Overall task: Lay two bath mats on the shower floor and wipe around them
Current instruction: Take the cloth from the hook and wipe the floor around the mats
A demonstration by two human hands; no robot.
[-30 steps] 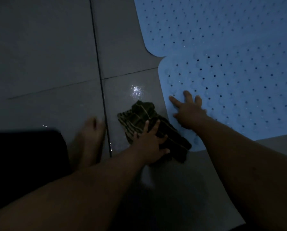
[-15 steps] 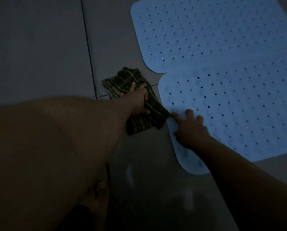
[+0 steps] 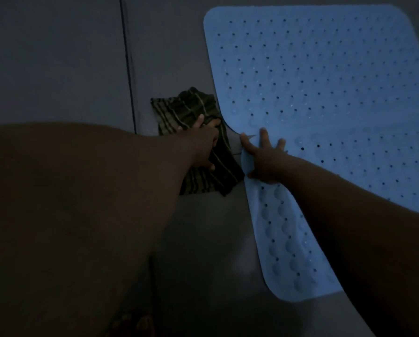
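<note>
Two light blue perforated bath mats lie side by side on the dark tiled floor: the far mat (image 3: pixel 313 69) and the near mat (image 3: pixel 349 161), their rounded corners meeting near my hands. A dark striped cloth (image 3: pixel 196 132) lies crumpled on the floor just left of the mats. My left hand (image 3: pixel 203 144) presses down on the cloth with its fingers curled into the fabric. My right hand (image 3: pixel 264 156) rests flat with fingers spread on the near mat's left edge.
Grey floor tiles (image 3: pixel 57 57) spread to the left, with a dark grout line (image 3: pixel 128 69) running top to bottom. My bare foot (image 3: pixel 135 324) shows dimly at the bottom. The scene is very dim.
My left hand has pushed the cloth farther along the mats' left edge, up to the far mat's corner. My right hand stays planted on the near mat's edge.
</note>
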